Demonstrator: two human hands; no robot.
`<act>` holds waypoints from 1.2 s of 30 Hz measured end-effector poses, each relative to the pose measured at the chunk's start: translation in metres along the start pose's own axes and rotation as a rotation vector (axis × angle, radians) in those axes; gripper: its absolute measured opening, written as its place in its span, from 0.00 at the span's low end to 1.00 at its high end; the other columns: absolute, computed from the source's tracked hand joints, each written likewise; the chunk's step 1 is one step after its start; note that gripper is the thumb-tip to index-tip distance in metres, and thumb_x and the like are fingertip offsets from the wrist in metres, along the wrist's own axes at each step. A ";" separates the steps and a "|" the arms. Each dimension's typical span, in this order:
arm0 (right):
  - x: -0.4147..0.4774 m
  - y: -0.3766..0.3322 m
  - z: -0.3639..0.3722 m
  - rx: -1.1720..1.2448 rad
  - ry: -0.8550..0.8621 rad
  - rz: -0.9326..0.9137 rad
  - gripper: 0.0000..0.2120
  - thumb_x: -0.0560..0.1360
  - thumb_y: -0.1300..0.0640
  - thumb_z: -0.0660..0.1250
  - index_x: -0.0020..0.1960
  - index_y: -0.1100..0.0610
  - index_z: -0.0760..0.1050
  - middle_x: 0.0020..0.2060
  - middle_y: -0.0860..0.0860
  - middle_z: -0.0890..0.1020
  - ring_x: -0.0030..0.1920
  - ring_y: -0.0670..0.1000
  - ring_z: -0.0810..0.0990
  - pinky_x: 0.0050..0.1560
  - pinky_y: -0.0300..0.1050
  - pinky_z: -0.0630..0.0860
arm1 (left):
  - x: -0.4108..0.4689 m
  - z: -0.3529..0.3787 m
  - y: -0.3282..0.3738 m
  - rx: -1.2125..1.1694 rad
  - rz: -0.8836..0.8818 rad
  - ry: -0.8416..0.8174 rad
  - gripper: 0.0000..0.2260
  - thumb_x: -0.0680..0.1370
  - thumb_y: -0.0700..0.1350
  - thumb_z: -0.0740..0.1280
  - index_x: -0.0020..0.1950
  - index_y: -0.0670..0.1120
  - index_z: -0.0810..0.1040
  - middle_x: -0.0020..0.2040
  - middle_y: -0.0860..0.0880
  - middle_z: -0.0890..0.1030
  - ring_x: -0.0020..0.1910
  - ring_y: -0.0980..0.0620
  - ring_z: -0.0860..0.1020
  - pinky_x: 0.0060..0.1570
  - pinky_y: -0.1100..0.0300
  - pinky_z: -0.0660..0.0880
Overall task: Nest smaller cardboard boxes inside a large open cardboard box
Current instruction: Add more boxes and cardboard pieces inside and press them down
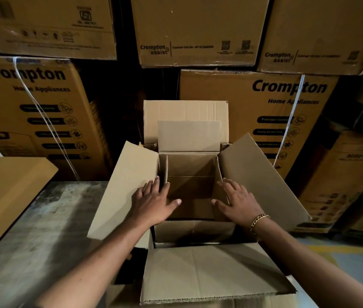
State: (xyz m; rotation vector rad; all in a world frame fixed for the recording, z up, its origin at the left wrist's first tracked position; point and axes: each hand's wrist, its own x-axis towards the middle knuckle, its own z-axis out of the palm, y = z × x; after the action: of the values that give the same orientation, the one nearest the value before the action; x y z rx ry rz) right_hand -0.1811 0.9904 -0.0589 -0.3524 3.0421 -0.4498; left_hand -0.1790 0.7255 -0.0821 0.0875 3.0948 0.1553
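A large open cardboard box [209,272] stands in front of me with its flaps spread outward. Inside it sits a smaller open cardboard box [192,167], its own flaps raised; the far flap [189,136] stands upright. My left hand [153,203] lies with straight fingers on the smaller box's left flap and wall, thumb reaching over the opening. My right hand [236,201], a gold bracelet at the wrist, lies flat against the right wall and flap. The inner box's bottom looks empty and dark.
A grey metal table [42,230] lies to the left, with a flat cardboard sheet [4,192] on its left end. Stacked printed cartons [287,103] form a wall behind and to the right. Floor shows at lower right.
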 end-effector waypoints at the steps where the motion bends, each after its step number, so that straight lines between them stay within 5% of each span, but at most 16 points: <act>1: 0.001 0.000 -0.001 0.005 0.000 0.010 0.33 0.78 0.36 0.58 0.79 0.46 0.55 0.79 0.48 0.57 0.77 0.53 0.58 0.72 0.57 0.62 | -0.002 0.000 -0.002 -0.002 0.008 0.016 0.36 0.79 0.71 0.47 0.82 0.54 0.50 0.83 0.45 0.45 0.81 0.44 0.47 0.76 0.42 0.48; 10: 0.021 -0.042 -0.014 0.004 0.026 -0.082 0.35 0.79 0.35 0.56 0.80 0.47 0.52 0.80 0.48 0.52 0.80 0.52 0.50 0.75 0.57 0.55 | -0.032 -0.038 -0.039 -0.034 0.016 0.192 0.34 0.80 0.69 0.49 0.82 0.53 0.50 0.83 0.47 0.41 0.81 0.46 0.41 0.77 0.44 0.42; 15: 0.036 -0.121 -0.024 -0.020 0.076 -0.185 0.38 0.76 0.31 0.54 0.80 0.48 0.53 0.81 0.48 0.52 0.80 0.52 0.51 0.75 0.56 0.54 | -0.065 -0.074 -0.100 -0.035 -0.042 0.335 0.40 0.74 0.72 0.41 0.81 0.53 0.53 0.83 0.47 0.45 0.81 0.47 0.44 0.77 0.45 0.44; 24: 0.061 -0.358 0.003 0.023 0.134 -0.476 0.36 0.78 0.33 0.56 0.80 0.46 0.51 0.81 0.47 0.51 0.80 0.51 0.48 0.77 0.58 0.51 | -0.190 -0.116 -0.307 -0.006 -0.285 0.416 0.39 0.74 0.72 0.41 0.81 0.55 0.54 0.83 0.49 0.47 0.81 0.48 0.47 0.77 0.45 0.49; 36: 0.042 -0.712 0.120 0.092 -0.032 -0.741 0.41 0.74 0.28 0.51 0.81 0.47 0.51 0.81 0.48 0.50 0.80 0.53 0.50 0.75 0.60 0.53 | -0.396 -0.157 -0.590 0.102 -0.665 0.502 0.39 0.76 0.72 0.45 0.81 0.52 0.56 0.82 0.46 0.53 0.80 0.45 0.53 0.75 0.44 0.51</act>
State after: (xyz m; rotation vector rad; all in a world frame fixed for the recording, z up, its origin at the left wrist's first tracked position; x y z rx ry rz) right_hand -0.0580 0.2842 0.0332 -1.4635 2.7414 -0.5887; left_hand 0.1772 0.1011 0.0298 -1.1209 3.3829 -0.0130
